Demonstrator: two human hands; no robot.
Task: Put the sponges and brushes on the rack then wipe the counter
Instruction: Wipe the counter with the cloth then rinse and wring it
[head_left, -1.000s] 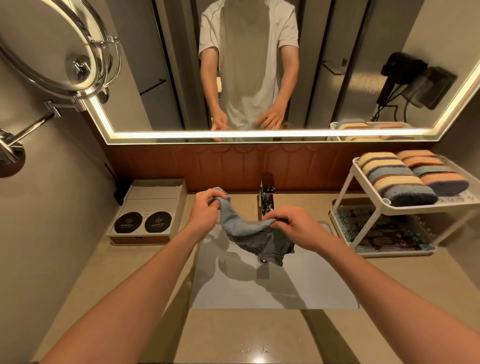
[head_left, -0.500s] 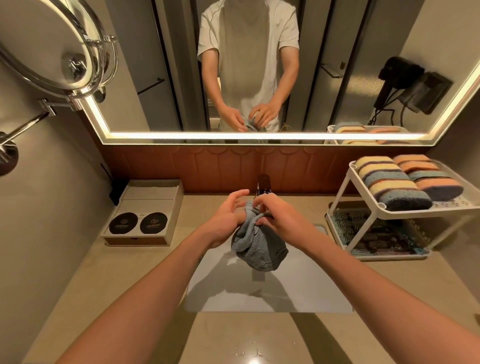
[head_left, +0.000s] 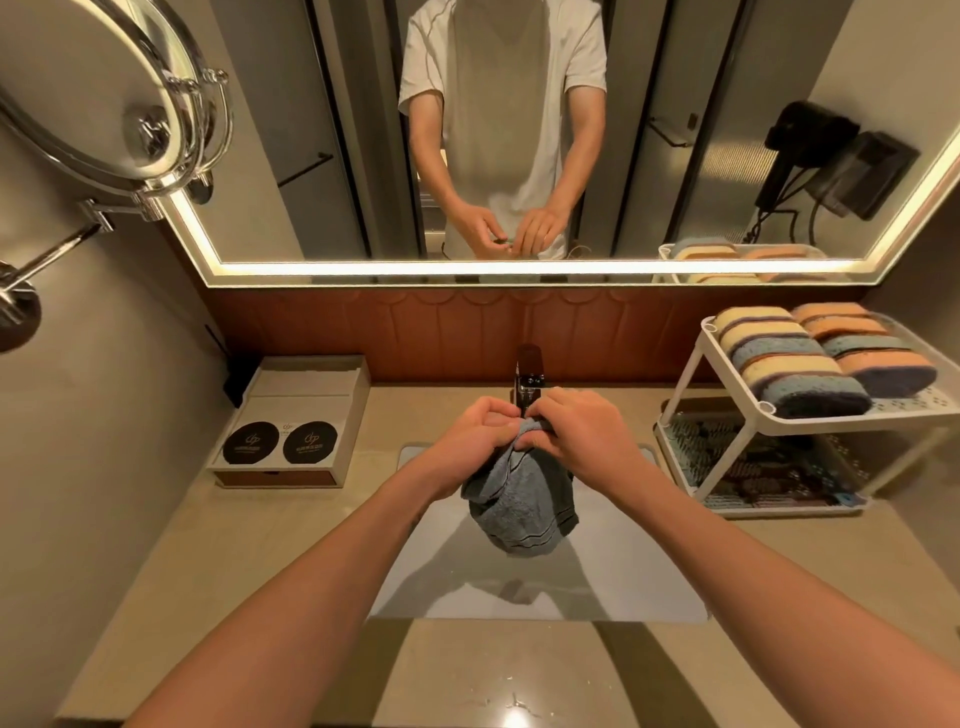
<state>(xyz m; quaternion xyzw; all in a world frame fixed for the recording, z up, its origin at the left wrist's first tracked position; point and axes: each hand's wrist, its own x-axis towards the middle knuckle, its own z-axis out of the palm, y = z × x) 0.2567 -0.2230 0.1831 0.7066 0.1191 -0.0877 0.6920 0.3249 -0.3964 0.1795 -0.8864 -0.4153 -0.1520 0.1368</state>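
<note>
Counter (head_left: 249, 561) beige | cloth (head_left: 519, 504) gripped over sink (head_left: 634, 571) | sponges (head_left: 789, 364) on rack (head_left: 831, 423) | mirror (head_left: 675, 130) lit

Yellow, orange and blue-grey sponges (head_left: 810, 358) lie side by side in two rows on the top tier of the white rack (head_left: 831, 427), at the right end of the surface (head_left: 260, 530). A bunched grey cloth (head_left: 519, 504) hangs over the sink (head_left: 623, 571), gripped at its top by the left hand (head_left: 478, 436) and right hand (head_left: 582, 431).

Bathroom: lit mirror (head_left: 571, 130), sink (head_left: 623, 561), faucet (head_left: 529, 374)
</note>
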